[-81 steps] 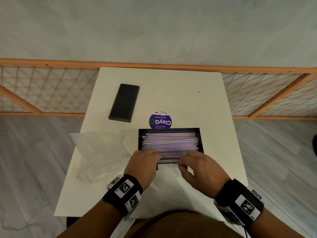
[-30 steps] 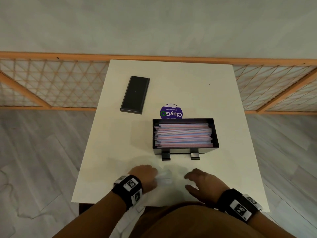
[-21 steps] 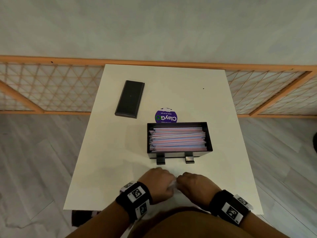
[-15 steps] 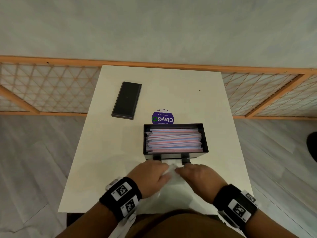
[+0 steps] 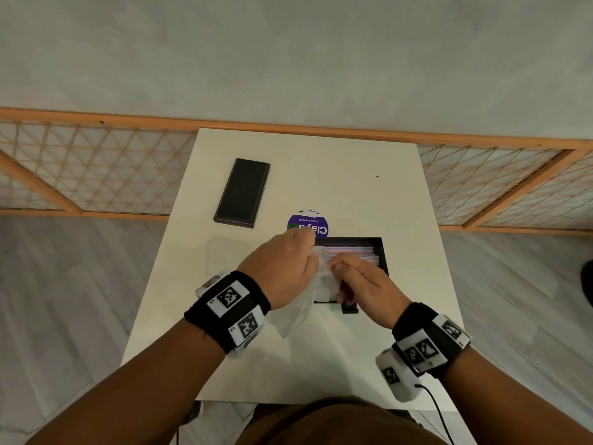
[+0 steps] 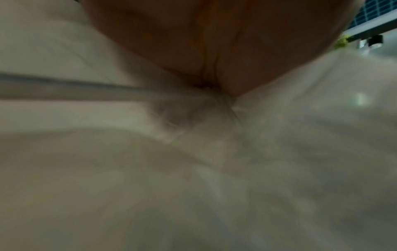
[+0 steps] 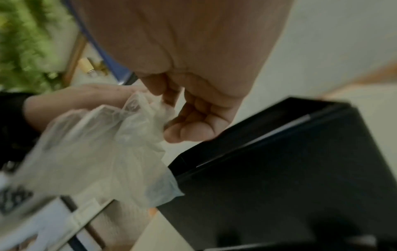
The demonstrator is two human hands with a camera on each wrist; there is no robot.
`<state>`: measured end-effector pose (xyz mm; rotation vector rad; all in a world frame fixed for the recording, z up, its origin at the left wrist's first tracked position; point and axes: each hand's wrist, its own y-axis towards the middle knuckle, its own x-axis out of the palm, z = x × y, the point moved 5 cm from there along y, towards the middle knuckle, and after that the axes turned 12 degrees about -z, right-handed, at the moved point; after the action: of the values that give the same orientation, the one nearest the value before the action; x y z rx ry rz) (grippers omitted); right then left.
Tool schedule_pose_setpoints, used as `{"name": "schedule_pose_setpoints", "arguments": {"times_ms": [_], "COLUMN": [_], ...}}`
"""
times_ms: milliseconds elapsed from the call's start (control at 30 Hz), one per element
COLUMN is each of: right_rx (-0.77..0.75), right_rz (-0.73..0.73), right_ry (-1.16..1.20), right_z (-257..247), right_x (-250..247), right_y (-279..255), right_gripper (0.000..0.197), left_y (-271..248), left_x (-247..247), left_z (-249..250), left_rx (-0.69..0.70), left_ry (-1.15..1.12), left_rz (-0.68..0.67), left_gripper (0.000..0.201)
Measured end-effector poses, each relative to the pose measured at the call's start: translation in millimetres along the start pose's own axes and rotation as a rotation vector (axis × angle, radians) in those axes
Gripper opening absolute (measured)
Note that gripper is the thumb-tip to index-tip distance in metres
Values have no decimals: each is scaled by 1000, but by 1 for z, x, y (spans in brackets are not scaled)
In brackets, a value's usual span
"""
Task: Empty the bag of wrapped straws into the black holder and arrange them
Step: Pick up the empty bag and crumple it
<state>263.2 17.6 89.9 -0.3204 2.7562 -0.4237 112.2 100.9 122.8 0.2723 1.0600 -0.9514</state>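
The empty clear plastic bag (image 5: 308, 300) hangs crumpled between both hands, above the black holder (image 5: 382, 252). My left hand (image 5: 282, 271) grips its upper part, and my right hand (image 5: 356, 281) pinches it from the other side. Pink and blue wrapped straws (image 5: 353, 251) lie flat in the holder, mostly hidden behind the hands. In the right wrist view the right hand's fingers (image 7: 193, 122) curl on the bag (image 7: 103, 152) next to the holder's black wall (image 7: 279, 178). The left wrist view is blurred, filled by the bag (image 6: 193, 169) under the palm.
A flat black rectangular lid (image 5: 242, 192) lies at the back left of the white table (image 5: 337, 168). A round purple sticker (image 5: 313, 224) sits just behind the holder. A wooden lattice rail (image 5: 96, 175) runs behind the table.
Both hands gathered the bag at the table's near edge, then lifted it forward and up over the holder. The straws and holder have stayed in place.
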Motion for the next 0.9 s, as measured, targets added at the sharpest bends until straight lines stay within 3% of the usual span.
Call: {"name": "schedule_pose_setpoints", "arguments": {"times_ms": [67, 167, 300, 433, 600, 733, 900], "right_rx": [49, 8, -89, -62, 37, 157, 339], "right_rz": [-85, -173, -94, 50, 36, 39, -17], "right_ry": [97, 24, -219, -323, -779, -982, -1082], "right_z": [9, 11, 10, 20, 45, 58, 54], "right_x": [3, 0, -23, -54, -65, -76, -74], "right_y": [10, 22, 31, 32, 37, 35, 39], "right_gripper": [31, 29, 14, 24, 28, 21, 32], "left_y": [4, 11, 17, 20, 20, 13, 1], "left_x": [-2, -5, -5, -14, -28, -53, -83], "left_z": [9, 17, 10, -15, -46, -68, -80], "left_rx": [74, 143, 156, 31, -133, -225, -267], "left_ry": [71, 175, 369, 480, 532, 476, 396], "left_rz": [19, 22, -84, -188, -245, -198, -75], "left_gripper": [20, 19, 37, 40, 36, 34, 28]}}
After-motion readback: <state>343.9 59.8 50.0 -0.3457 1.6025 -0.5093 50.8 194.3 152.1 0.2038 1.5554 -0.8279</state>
